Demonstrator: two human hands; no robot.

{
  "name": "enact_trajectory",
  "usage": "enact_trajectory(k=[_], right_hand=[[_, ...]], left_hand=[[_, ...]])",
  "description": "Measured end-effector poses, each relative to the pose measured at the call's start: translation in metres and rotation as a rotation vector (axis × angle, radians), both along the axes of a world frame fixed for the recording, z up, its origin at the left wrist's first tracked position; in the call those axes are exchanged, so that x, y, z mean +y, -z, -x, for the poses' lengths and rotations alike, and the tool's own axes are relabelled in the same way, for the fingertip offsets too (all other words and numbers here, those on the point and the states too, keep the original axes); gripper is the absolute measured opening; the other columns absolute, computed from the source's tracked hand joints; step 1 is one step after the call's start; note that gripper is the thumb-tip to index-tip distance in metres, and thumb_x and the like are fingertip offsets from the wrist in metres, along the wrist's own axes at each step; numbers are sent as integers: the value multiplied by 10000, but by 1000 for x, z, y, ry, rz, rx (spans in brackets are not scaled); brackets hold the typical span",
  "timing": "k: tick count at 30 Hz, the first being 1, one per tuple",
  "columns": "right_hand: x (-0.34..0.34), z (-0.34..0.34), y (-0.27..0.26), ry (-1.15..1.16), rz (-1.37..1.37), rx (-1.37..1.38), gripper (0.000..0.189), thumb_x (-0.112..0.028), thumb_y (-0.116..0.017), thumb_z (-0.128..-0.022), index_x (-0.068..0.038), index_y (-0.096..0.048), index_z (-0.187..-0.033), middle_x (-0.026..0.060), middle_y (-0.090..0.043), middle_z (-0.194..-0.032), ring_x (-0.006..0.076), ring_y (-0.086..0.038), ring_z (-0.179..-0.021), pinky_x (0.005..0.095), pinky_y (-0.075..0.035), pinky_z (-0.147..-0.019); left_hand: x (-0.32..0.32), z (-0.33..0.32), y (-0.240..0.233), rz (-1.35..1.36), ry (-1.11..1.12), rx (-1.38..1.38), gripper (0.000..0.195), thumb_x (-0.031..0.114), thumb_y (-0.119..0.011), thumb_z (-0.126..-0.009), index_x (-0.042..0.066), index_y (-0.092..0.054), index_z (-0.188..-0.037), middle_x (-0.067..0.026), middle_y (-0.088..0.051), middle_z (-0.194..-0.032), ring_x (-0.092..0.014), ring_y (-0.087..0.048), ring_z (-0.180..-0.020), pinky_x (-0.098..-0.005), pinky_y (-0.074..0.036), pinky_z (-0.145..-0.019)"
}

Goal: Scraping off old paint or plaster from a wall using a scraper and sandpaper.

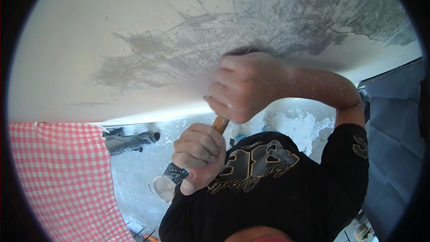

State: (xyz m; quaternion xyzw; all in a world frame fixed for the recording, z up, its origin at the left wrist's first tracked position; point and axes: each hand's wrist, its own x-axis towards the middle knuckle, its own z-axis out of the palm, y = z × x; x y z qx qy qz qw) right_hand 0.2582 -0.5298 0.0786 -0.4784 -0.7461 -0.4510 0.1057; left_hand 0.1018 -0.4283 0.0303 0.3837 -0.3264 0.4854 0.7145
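A cream painted wall (67, 50) rises before me, with a broad grey, scratched patch (295, 23) where the coating is worn or scraped off. My right hand (247, 85) is closed around the upper part of a wooden-handled tool, close against the patch's lower edge. White specks dot the forearm. The tool's wooden handle (220, 125) shows between my hands. Lower and to the left, my left hand (201, 154) grips the handle's rear end, its fingers dusty. Something dark and blurred shows just above my right knuckles; whether it is the tool's head or shadow I cannot tell.
At left hangs a pink-and-white gingham cloth (67, 171). A bucket (163, 188) with pale contents stands on the white-spattered floor (137, 181). Beyond the cloth are what look like a person's grey-trousered legs (132, 142). A dark folded sheet (393, 134) covers the right side.
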Motion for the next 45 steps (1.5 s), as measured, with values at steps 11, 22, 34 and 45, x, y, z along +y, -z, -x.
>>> enact_trajectory(k=[11, 22, 34, 45], right_hand=[[-10, -5, 19, -35, 57, 54, 257, -143, -712, -756, -128, -527, -578, -60, -418, -542, 97, -438, -505, 248, -368, -497], [-32, -18, 38, -25, -8, 45, 212, -167, -700, -680, -118, -516, -586, -52, -423, -543, 111, -478, -515, 255, -386, -519], [-71, -33, 49, 30, -45, 77, 218, -157, -718, -741, -116, -558, -600, -38, -512, -568, 99, -504, -540, 251, -400, -529], [-105, -53, 59, 31, -58, 38, 220, -160, -703, -740, -128, -540, -597, -47, -475, -562, 98, -482, -531, 250, -392, -520]], left_hand=[[-17, 3, 11, -4, -50, 118, 482, 374, -609, -830, 113, -338, -530, 1, -347, -394, -124, -309, -312, -249, -325, -329], [-38, -9, 30, -95, -48, 158, 530, 429, -630, -837, 92, -333, -555, -6, -333, -418, -138, -303, -345, -257, -299, -375], [-62, -35, 39, -107, 5, 123, 527, 464, -568, -863, 127, -315, -548, 19, -319, -413, -102, -287, -339, -233, -282, -361], [-93, -54, 45, -178, -1, 150, 522, 465, -576, -874, 133, -342, -547, 22, -323, -408, -86, -295, -342, -230, -283, -371]])
